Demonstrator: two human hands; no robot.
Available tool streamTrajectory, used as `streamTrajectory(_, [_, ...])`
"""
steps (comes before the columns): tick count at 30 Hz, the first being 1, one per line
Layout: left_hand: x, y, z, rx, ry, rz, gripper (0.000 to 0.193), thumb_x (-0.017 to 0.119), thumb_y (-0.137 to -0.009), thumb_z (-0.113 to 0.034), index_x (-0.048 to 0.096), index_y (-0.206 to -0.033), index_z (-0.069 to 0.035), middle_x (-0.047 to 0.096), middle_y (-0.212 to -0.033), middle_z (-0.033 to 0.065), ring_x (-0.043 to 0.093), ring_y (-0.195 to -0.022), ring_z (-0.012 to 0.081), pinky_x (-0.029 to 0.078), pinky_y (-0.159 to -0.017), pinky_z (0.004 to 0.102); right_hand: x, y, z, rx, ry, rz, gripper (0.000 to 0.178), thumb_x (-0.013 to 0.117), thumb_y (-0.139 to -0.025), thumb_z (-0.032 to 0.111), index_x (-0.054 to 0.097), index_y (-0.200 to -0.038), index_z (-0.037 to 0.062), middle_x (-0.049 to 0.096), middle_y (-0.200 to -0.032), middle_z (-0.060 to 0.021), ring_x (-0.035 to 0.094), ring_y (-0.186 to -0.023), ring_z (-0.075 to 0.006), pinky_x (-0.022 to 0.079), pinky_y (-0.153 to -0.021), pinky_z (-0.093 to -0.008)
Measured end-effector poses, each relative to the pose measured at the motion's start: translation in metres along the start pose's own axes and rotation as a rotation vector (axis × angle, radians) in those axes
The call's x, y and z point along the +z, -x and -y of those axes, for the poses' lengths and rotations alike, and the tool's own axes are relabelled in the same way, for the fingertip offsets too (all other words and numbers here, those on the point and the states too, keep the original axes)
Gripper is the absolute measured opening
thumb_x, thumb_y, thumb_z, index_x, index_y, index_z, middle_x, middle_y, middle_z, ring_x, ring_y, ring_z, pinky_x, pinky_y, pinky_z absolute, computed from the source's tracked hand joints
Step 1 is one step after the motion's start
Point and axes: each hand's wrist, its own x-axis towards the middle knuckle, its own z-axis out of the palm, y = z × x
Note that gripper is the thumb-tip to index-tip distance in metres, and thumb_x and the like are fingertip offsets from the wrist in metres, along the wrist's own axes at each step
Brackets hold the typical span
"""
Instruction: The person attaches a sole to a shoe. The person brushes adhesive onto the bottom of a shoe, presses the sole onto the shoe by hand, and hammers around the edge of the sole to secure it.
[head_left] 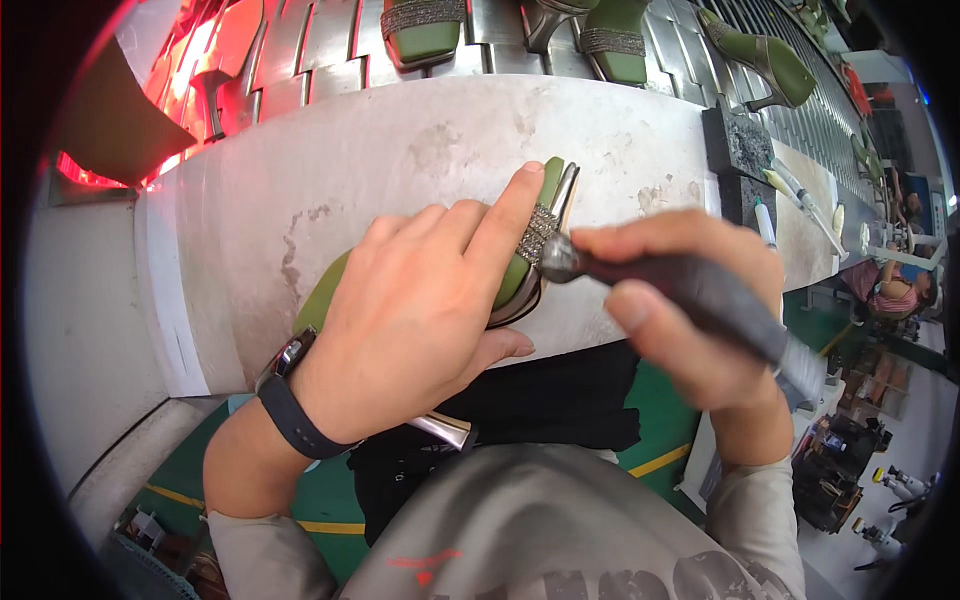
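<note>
A green high-heeled sandal with a glittery strap lies on its side on the pale worktop. My left hand holds it down, index finger stretched along the toe and thumb at the sole's near side. Much of the shoe is hidden under that hand; its shiny heel shows below my wrist. My right hand grips a dark-handled tool, slightly blurred. Its rounded metal head is at the edge of the strap, touching or very close.
Behind the worktop runs a metal slat conveyor carrying several green sandals. Red light glows at the far left. A black block and white pen-like tubes are at the right. Another person sits far right.
</note>
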Motion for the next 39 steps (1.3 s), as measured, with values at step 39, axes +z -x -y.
streamTrajectory(39, [0.008, 0.023, 0.035, 0.039, 0.240, -0.166, 0.050, 0.077, -0.093, -0.026, 0.063, -0.131, 0.003, 0.068, -0.099, 0.0194, 0.065, -0.088, 0.0393, 0.052, -0.078, 0.0431, 0.106, 0.061, -0.004, -0.309, 0.329, -0.141, 0.042, 0.089, -0.070, 0.010, 0.073, -0.104, -0.0071, 0.075, -0.103, -0.0222, 0.076, -0.091, -0.0367, 0.066, -0.079, -0.0386])
